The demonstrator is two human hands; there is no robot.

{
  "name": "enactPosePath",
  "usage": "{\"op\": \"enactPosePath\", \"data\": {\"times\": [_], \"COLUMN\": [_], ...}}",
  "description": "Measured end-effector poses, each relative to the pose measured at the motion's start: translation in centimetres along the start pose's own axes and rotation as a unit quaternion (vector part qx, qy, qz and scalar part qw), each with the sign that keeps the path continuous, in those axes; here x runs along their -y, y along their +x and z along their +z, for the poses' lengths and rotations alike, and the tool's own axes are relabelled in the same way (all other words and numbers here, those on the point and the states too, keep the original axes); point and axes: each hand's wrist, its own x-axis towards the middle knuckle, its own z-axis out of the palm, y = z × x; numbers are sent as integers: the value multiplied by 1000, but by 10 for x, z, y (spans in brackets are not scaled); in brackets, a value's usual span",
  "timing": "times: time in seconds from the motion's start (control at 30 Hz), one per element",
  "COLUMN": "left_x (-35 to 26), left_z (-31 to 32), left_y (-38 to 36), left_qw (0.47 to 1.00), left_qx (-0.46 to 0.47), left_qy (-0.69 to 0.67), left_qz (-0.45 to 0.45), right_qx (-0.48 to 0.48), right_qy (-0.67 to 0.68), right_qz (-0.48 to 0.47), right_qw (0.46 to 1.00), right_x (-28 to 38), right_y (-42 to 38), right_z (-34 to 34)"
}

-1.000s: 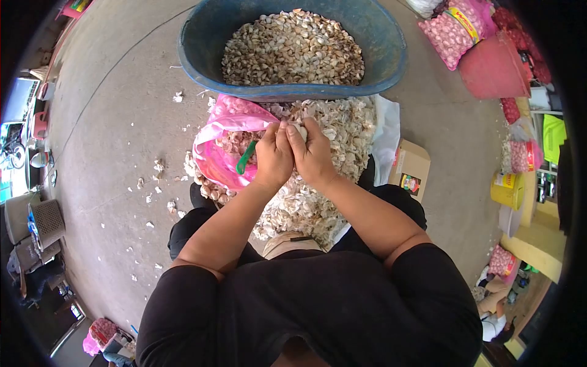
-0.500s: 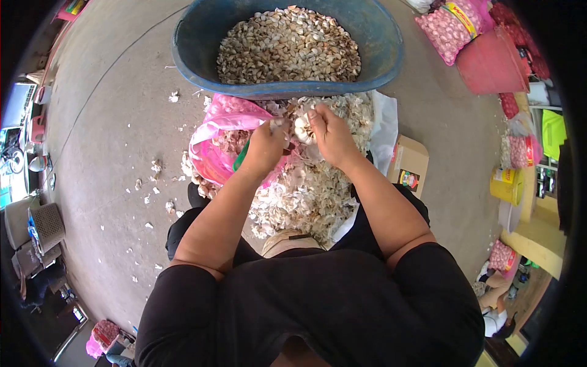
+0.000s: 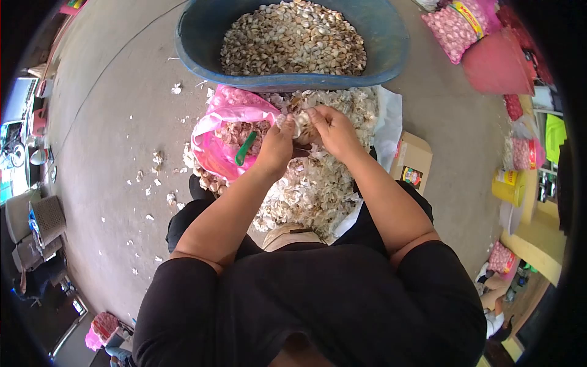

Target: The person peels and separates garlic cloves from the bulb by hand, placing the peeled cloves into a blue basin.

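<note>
A whitish garlic bulb is between my two hands, over a heap of papery garlic skins. My left hand has its fingers closed against the bulb's left side. From the right, my right hand grips the same bulb, thumb on top. A green-handled tool points out below my left hand's wrist side, over the pink bag; whether my left hand holds it cannot be made out. Beyond the hands, a blue tub holds many loose cloves.
A cardboard box stands right of the heap beside a white sheet. Garlic bags and a red tub are at upper right, a yellow bucket below. A person is at lower right.
Both hands have come closer together around the bulb, and my left hand has shifted right. More of the green handle now shows. The view has shifted slightly.
</note>
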Motion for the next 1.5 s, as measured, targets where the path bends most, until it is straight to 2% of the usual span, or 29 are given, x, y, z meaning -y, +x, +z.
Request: {"op": "enactPosePath", "data": {"times": [0.07, 0.1, 0.13, 0.17, 0.2, 0.23, 0.3, 0.33, 0.43, 0.47, 0.5, 0.53, 0.57, 0.6, 0.7, 0.73, 0.83, 0.87, 0.97, 1.0, 1.1, 1.13, 1.23, 1.33, 1.43, 1.5], "left_x": [4, 1, -4, -7, 22, 13, -6, -6, 5, 9, 7, 5, 2, -1, 6, 7, -1, 0, 0, 6, 13, 10, 11, 2, 8, 15], "left_z": [3, 2, 1, 0, -12, -7, 5, 9, -8, -11, -9, -2, 1, 1, -2, 1, 4, 1, 2, 5, 13, 16, 15, 20, 10, 3], "left_y": [1, -2, -6, -8, 9, 1, -16, -18, -9, -6, -5, -5, -5, -4, -2, -2, -7, -5, -4, -2, -5, -8, -9, -14, -7, 0], "left_qw": [1000, 995, 976, 942, 832, 804, 707, 719, 823, 823, 904, 960, 988, 994, 993, 995, 1000, 1000, 1000, 998, 970, 974, 981, 980, 971, 984], "left_qx": [4, 31, 58, 84, 31, 48, 81, 53, 106, 107, 88, 66, 43, 61, 88, 71, 24, 13, 0, -23, -105, -98, -65, -97, -98, -88], "left_qy": [-21, 93, 205, 316, 455, 548, 702, 692, 535, 521, 402, 271, 133, 50, 54, 62, -1, -1, -13, -35, 84, 46, -35, -48, 50, 25], "left_qz": [14, 34, 53, 72, 316, 225, 35, 31, 159, 199, 114, 27, -61, -75, -48, -23, -12, -2, -1, 47, 203, 200, 179, 167, 211, 152], "right_qx": [5, 7, 25, -7, -41, -76, -68, -65, -41, -40, -39, -39, -40, -42, -10, -37, -111, -126, -5, -39, -64, -81, -61, -126, -93, -76], "right_qy": [25, 38, 116, 105, 94, 83, -15, -42, -76, -78, -82, -67, -52, -37, -39, -36, -177, -175, -20, -5, 15, 32, 104, 195, 131, 69], "right_qz": [16, 24, 97, 78, 59, 41, 5, 0, -3, -7, -12, -7, -2, 4, -13, -17, -145, -130, -12, -52, -101, -136, -116, -80, -40, -78], "right_qw": [1000, 999, 988, 991, 993, 993, 998, 997, 996, 996, 996, 997, 998, 998, 999, 998, 967, 968, 1000, 998, 993, 987, 986, 969, 986, 992], "right_x": [6, 8, 9, -1, -15, -19, -16, -14, -5, -3, -3, -4, -6, -2, 16, 8, -14, -17, 15, 13, 13, 16, 20, 19, 10, -5], "right_y": [-7, -9, -6, 1, 8, 11, 9, 6, -3, -4, -6, -7, -9, -11, -19, -15, 1, 3, -15, -22, -24, -24, -27, -24, -17, -4], "right_z": [4, 4, -1, -4, -7, -9, -14, -13, -10, -10, -9, -6, -1, 2, 4, 5, -3, -2, 5, 18, 26, 25, 23, 29, 27, 21]}}
